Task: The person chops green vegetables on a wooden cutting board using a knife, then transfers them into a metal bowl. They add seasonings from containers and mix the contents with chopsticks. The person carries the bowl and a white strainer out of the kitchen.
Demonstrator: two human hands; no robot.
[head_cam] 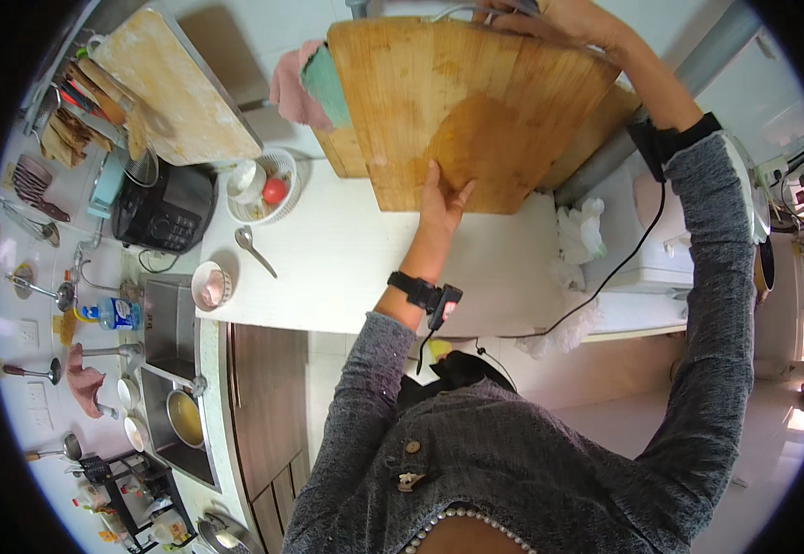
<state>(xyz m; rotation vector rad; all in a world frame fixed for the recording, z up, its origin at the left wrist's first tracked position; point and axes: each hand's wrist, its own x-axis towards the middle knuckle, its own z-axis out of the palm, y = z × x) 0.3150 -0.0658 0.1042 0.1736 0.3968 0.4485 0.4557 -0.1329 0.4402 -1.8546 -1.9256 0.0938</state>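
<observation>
A large wooden cutting board [457,104] stands tilted against the wall at the back of the white countertop [333,263]. A damp darker patch marks its face. My left hand [443,202] rests on the lower part of that face, fingers spread. At the board's top edge is my right hand [547,21], partly cut off by the picture's rim, beside a thin curved wire or handle [454,10]. Whether its fingers close on the board or on something behind it cannot be made out. Another wooden board [343,156] shows behind, next to pink and green cloths [305,83].
To the left are a white basket [291,201] holding a tomato and a bowl, a spoon [255,251], a bowl of meat [212,287] and a black rice cooker [166,208]. A double sink [170,332] lies beyond. A black cable [623,266] hangs from my right sleeve near plastic bags [580,232].
</observation>
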